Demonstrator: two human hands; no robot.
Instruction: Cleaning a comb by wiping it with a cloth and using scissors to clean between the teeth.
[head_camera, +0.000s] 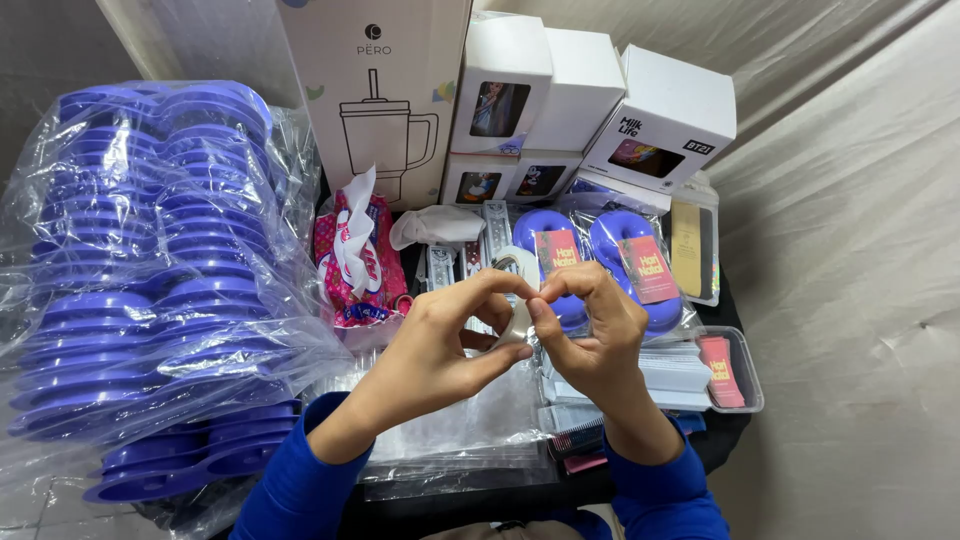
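1. Left hand (440, 345) and right hand (590, 335) together pinch a small roll of clear tape (517, 322) above the table's middle.
2. Judgement: steady the roll, pick its edge gently.
3. Beyond lie blue rings (600, 250); white boxes (590, 100) behind.

Small dark table (735, 425) crowded: white boxes (560, 100), pink tissue pack (350, 262), clear tray (738, 372), flat plastic sleeves (470, 430).

Two bare hands, left grip (440, 345), right grip (590, 335), bright blue long sleeves (300, 480)
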